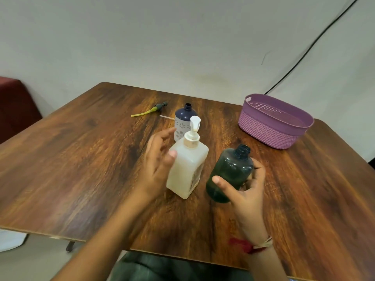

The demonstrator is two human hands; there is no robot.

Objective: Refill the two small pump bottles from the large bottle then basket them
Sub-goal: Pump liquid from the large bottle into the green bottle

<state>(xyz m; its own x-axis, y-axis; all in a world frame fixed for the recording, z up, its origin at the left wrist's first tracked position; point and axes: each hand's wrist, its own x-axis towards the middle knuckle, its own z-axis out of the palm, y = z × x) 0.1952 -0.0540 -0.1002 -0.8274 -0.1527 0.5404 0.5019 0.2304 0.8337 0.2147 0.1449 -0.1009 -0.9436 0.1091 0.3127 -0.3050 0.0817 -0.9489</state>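
The large milky bottle (187, 169) with a white pump stands upright mid-table. My left hand (157, 159) is spread just left of it, fingers straight, thumb tip at its shoulder; the hand is blurred. My right hand (243, 189) grips a dark green small bottle (229, 175), uncapped and tilted, just right of the large bottle. Behind stands a navy-topped small bottle (183, 120) with a white flowered sleeve, its neck uncapped. A green pump head with a yellowish tube (150, 111) lies at the back left. A thin white tube (166, 117) lies beside the navy bottle.
A purple woven basket (274, 121) sits at the table's back right with nothing visible inside. The wooden table (71, 169) ends at a near edge just in front of my lap. A black cable (308, 49) runs down the wall behind the basket.
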